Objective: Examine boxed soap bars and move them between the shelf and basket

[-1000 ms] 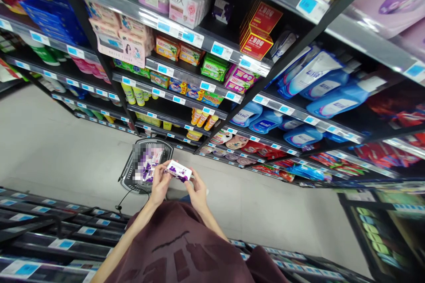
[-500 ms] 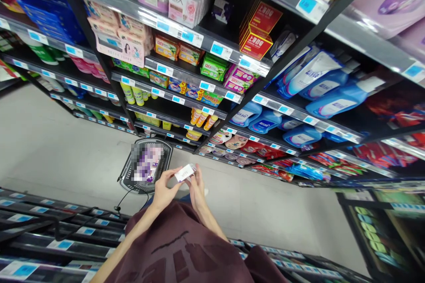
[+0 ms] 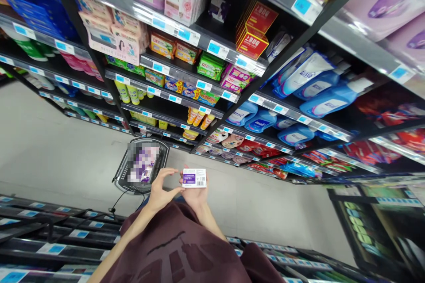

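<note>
A small white and purple soap box (image 3: 194, 178) lies across the fingers of my right hand (image 3: 195, 196), its printed face with a barcode turned up. My right hand is closed on it from below, with fingertips showing at its left edge. Just left of the box, my left hand (image 3: 162, 191) is open, thumb and index finger spread apart. The tip of that thumb comes close to the box's lower left corner; whether they touch I cannot tell.
A black shopping basket (image 3: 117, 172) with purple packs, partly pixelated, stands on the floor to the left. Shelves ahead hold LUX soap packs (image 3: 181, 4), red boxes (image 3: 253, 42) and blue detergent bottles (image 3: 318, 85). Another shelf unit (image 3: 29, 247) runs close behind me.
The soap box has turned from a narrow side to its broad printed face. My left hand has let go and opened, leaving the box in my right hand. The view has shifted slightly.
</note>
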`<state>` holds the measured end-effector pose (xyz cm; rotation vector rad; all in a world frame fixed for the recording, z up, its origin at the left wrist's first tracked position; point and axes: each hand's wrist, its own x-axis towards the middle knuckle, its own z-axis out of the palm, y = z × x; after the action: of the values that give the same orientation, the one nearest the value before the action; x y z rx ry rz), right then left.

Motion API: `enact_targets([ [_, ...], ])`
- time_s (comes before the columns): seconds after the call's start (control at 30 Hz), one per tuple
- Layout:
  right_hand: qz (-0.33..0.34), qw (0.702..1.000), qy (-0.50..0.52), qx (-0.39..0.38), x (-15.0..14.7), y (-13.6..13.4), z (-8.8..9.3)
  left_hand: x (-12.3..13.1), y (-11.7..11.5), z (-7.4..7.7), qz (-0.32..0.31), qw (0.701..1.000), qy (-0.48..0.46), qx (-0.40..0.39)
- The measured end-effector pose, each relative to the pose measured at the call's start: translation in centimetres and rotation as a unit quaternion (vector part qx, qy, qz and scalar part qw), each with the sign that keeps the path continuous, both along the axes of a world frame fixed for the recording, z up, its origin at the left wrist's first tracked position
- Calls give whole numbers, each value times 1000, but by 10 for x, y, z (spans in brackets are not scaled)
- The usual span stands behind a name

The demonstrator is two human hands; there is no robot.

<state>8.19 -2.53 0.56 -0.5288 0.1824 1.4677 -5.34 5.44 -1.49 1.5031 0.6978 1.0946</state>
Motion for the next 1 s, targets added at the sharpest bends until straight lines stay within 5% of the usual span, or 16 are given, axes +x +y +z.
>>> enact_targets([
  [0.2, 7, 1000, 12, 6, -2, -1, -2, 0, 2, 2, -26, 992, 37, 121],
  [1.0, 26, 996, -70, -44, -8, 5, -12, -3, 5, 17, -38, 978, 78, 190],
])
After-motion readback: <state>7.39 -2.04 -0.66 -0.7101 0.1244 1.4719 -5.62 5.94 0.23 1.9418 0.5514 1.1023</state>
